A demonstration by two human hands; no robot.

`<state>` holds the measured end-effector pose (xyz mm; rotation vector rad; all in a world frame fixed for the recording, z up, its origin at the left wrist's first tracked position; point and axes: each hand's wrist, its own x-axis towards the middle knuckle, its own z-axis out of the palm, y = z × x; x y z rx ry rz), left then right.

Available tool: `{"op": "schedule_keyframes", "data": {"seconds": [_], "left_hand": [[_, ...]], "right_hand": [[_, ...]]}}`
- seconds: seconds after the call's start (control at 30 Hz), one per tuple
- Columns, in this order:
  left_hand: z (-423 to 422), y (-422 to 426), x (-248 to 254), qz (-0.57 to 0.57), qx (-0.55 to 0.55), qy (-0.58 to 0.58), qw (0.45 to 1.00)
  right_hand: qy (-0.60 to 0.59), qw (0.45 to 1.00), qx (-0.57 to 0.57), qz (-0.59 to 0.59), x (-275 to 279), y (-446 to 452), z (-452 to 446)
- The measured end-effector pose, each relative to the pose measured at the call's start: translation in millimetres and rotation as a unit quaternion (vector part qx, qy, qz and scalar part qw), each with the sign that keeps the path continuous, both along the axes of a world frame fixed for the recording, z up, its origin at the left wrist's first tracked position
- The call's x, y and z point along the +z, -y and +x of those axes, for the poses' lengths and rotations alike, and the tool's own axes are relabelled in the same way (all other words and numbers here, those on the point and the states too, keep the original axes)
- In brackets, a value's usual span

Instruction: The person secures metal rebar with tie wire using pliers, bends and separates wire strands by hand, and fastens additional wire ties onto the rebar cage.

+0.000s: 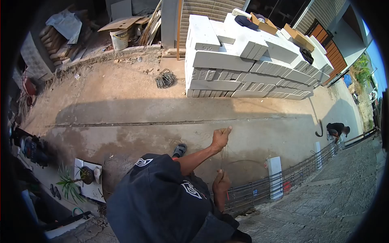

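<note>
My left hand (pixel 221 138) is raised over the concrete ground, its fingers closed on thin wire (pixel 222 158). The strands run down towards my right hand (pixel 221 182), which is also closed around their lower end. Beside and below my right hand lies a long cage of dark steel bars (pixel 251 191), reaching away to the right. How the wire sits inside the fingers is hidden. One of my feet, in a sandal (pixel 179 150), shows beyond my dark shirt (pixel 158 198).
White blocks (pixel 223 60) are stacked high at the back. A bundle of bent metal pieces (pixel 166 79) lies before them. White boards (pixel 275 177) stand against the bar cage. Another person (pixel 337 130) bends at its far end. A potted plant (pixel 86 175) is at left.
</note>
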<state>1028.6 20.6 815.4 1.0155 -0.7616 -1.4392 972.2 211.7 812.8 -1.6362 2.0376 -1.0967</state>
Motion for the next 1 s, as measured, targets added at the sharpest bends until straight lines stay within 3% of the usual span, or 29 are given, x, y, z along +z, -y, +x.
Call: {"op": "schedule_keyframes", "data": {"seconds": [0.07,0.1,0.17,0.27,0.37,0.4,0.43,0.47,0.57,0.67,0.77,0.8,0.87,0.9,0.93,1.0], "left_hand": [[4,13,7,0.085,-0.005,-0.037,0.996],[8,18,17,0.111,-0.041,-0.103,0.988],[18,21,45,0.170,-0.118,-0.231,0.951],[13,41,59,0.155,-0.242,-0.386,0.876],[-1,89,49,0.212,-0.164,-0.385,0.883],[-3,106,41,0.223,-0.126,-0.350,0.901],[-6,126,35,0.231,-0.095,-0.309,0.918],[-13,140,29,0.238,-0.076,-0.264,0.932],[-35,176,30,0.234,-0.088,-0.210,0.945],[-56,204,30,0.242,-0.129,-0.202,0.940],[-69,231,36,0.207,-0.218,-0.226,0.927],[-72,240,31,0.194,-0.256,-0.248,0.914],[-83,251,20,0.170,-0.345,-0.295,0.875],[-91,253,14,0.159,-0.395,-0.319,0.846],[-100,252,14,0.150,-0.442,-0.342,0.815],[-120,233,21,0.219,-0.448,-0.288,0.818]], "right_hand": [[0.173,0.981,0.039,0.075,19,6,3],[0.334,0.935,0.055,0.107,22,12,1],[0.628,0.759,0.067,0.156,27,20,-6],[0.645,0.752,0.050,0.128,22,36,-9],[0.662,0.743,0.039,0.090,13,76,-7],[0.476,0.876,0.005,0.073,13,89,-6],[0.266,0.962,-0.034,0.056,13,106,-5],[0.041,0.995,-0.084,0.045,13,120,-4],[-0.151,0.969,-0.177,-0.085,13,160,-3],[-0.133,0.965,-0.218,-0.066,-4,181,-15],[0.129,0.972,-0.192,-0.043,32,202,-8],[0.396,0.901,-0.178,0.023,43,207,-3],[0.505,0.849,-0.159,0.004,23,214,-1],[0.553,0.821,-0.141,-0.007,16,216,-2],[0.518,0.836,-0.178,-0.028,21,218,-3],[0.484,0.825,-0.284,-0.073,24,222,-3]]}}
